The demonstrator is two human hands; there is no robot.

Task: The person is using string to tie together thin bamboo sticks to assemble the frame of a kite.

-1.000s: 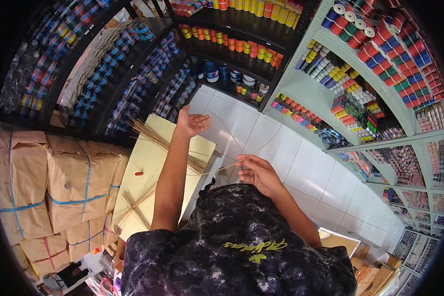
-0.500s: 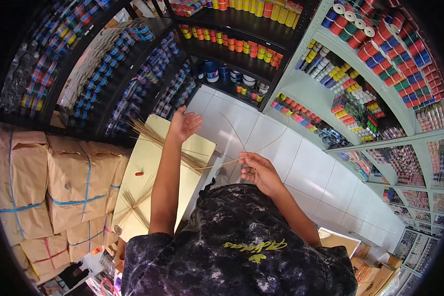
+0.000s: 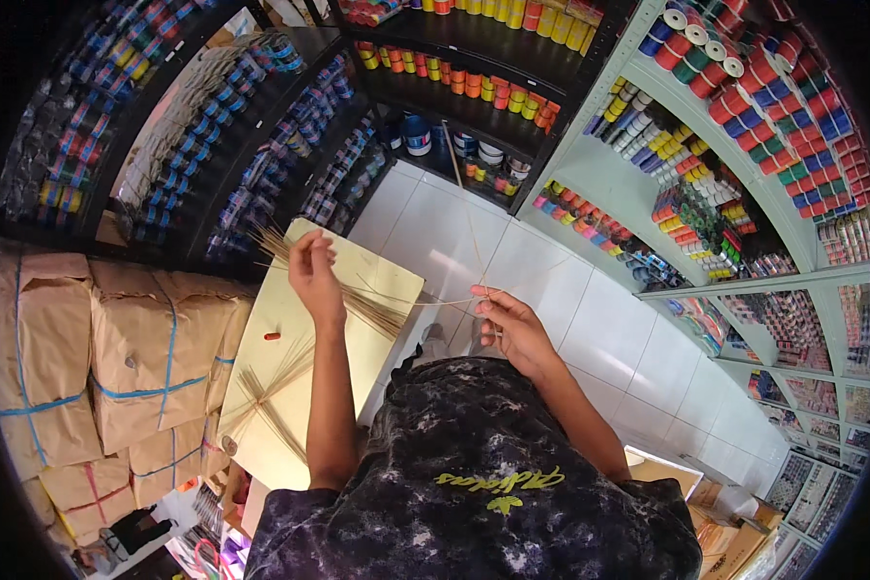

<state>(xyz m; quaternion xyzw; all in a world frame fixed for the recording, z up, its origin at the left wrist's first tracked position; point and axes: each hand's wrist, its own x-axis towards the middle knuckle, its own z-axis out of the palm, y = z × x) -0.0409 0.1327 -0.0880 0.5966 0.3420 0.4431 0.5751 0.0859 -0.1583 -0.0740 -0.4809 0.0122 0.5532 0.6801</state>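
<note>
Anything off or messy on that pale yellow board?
Mostly tidy. Thin straw-coloured sticks lie fanned and crossed on the pale yellow board, not bundled, and a small orange-red piece sits loose beside them. Nothing looks spilled or damaged.

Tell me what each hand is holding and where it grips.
The left hand and right hand each pinch one thin straw strand near its ends, stretched between them.

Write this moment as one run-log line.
left hand: raised over yellow board | right hand: pinching thin sticks | stick bundle: on board
</note>
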